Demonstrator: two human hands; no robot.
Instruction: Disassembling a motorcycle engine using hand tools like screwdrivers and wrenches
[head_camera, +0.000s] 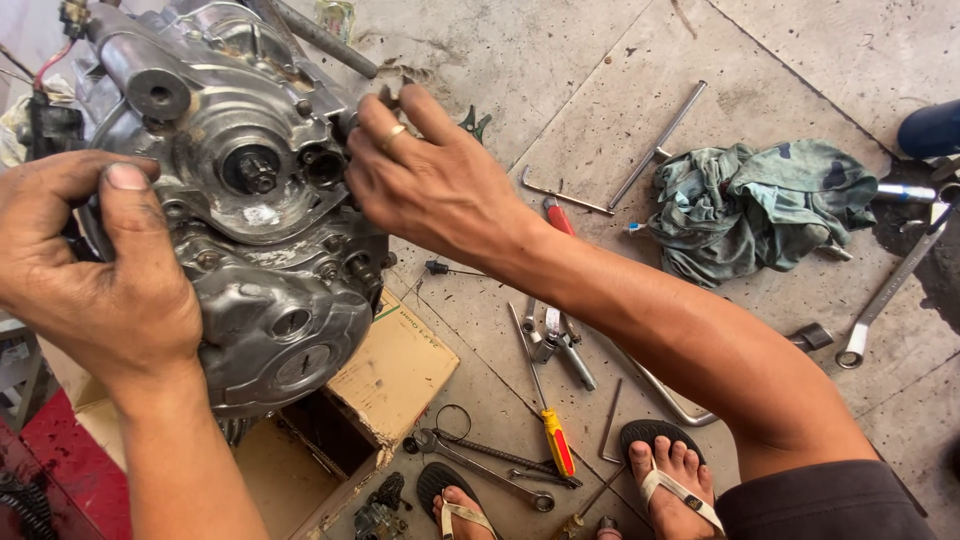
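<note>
Fig.: motorcycle engine (250, 200) seen from above, propped on a cardboard box (390, 375) over a concrete floor (800, 60).

Your left hand (85, 270) wraps the engine's left edge, thumb laid flat on the casing, fingers curled round the back: clenched on the engine, steadying it. Your right hand (430, 180) reaches over the upper right of the crankcase, fingers (385, 125) pinched at a small fitting there; what they grip is hidden behind them, so can't tell if it's a bolt or a part. Ring on one finger.

Step in hand, as judged: hand work on a fastener at the case rim w/ the engine held still, side cover area around the central shaft (252, 170) exposed. The next move seems to call for a firm left-hand hold, since the engine sits only on the box and could tip.

On the floor near your sandalled feet (670, 470): yellow-handled screwdriver (555, 440), combination wrench (480, 465), pliers (555, 335), red-handled tool (557, 215), L-shaped rods (565, 195), green rag (750, 205), another wrench (885, 300) at right.
</note>
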